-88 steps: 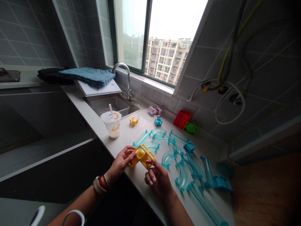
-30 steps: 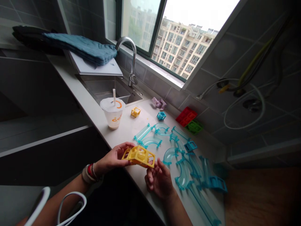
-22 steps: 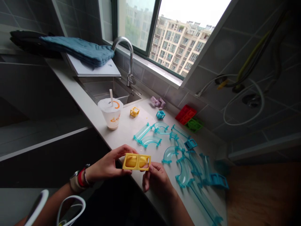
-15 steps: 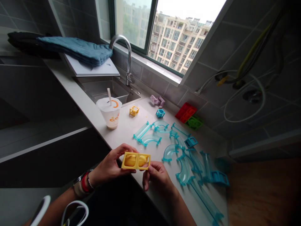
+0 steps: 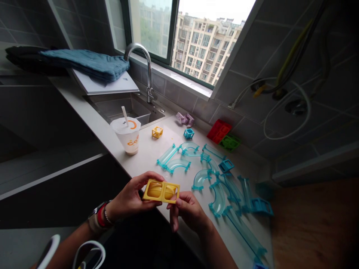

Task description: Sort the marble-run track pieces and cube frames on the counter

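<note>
Between my two hands is a yellow marble run block (image 5: 162,191) with two square openings side by side and curved surfaces inside. My left hand (image 5: 136,194) grips its left end, thumb along the top and fingers below. At the right end, my right hand (image 5: 189,211) pinches the lower corner between thumb and fingers. The block is held just over the counter's front edge. Beyond it on the counter lie clear teal track pieces (image 5: 178,165), both straight and curved. A small yellow cube frame (image 5: 157,132) and a teal cube frame (image 5: 189,133) stand farther back.
A lidded drink cup (image 5: 127,136) with a straw stands left, beside the sink (image 5: 123,108) and faucet (image 5: 149,74). Red blocks (image 5: 218,130), green blocks (image 5: 230,142) and light purple pieces (image 5: 185,119) sit along the wall. Blue cloth (image 5: 86,63) lies on a white box (image 5: 112,85).
The block has tilted slightly, showing more of its inside. Both hands keep hold of it, and the fingers of my right hand have shifted a little. The view has moved slightly.
</note>
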Demonstrator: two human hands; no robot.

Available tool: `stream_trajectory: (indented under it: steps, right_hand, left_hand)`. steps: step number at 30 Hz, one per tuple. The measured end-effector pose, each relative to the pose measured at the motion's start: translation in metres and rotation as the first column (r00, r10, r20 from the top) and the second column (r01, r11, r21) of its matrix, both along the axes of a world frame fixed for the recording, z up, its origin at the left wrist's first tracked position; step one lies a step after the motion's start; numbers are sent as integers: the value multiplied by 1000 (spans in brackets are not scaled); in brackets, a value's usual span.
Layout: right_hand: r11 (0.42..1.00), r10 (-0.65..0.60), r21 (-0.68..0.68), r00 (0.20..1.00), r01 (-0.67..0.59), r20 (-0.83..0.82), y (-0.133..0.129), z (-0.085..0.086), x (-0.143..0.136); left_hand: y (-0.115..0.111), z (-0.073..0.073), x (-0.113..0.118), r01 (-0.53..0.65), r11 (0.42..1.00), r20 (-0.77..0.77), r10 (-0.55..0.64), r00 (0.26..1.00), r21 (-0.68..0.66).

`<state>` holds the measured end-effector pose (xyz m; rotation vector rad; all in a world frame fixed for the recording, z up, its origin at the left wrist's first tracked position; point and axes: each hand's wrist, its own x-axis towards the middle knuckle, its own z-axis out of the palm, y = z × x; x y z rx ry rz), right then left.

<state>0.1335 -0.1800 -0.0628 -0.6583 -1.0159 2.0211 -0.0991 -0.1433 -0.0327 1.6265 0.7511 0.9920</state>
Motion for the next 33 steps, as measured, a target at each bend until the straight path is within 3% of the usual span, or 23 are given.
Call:
stream_trajectory:
  steps: [4,10,13,15,18,20,24,27,30,33]
  right_hand:
    - [991,-135,9,991,135,13,2,3,-2]
    - [933,-358,35,933,359,-35,8,3,-8]
    - [885,-455,95,890,455,-23,10,1,-13]
    - [888,-440,133,898,440,-35,11,0,-15]
    - [945,-290,138,954,298,-71,10,1,-16]
    - [956,-254,134,964,262,-75,10,2,-15]
    - [912,-380,141,923,384,-52,12,4,-15]
    - [886,-443,128,895,446,-55,15,1,-15]
    - [863,-492,104,869,495,-54,18,-5,-17]
    - [845,-528,66,847,531,-54,21,-9,-18]
  left_hand:
    - [-2,0,0,-73,997,13,73,997,-29]
    - [-1,-2,-2,-45,974,135,77,988,-224]
    - [0,-2,6,-52,935,249,147,957,-352]
    - [1,0,16,-46,900,337,210,918,-434]
    - [2,1,33,-51,866,411,287,865,-497]
    - [2,1,42,-63,868,423,301,855,-492]
    - [0,1,53,-2,905,379,180,908,-425]
    - [6,9,53,31,930,384,121,915,-366]
    - [30,22,53,-6,963,406,120,906,-270]
    - [74,30,54,-198,977,215,211,954,-79]
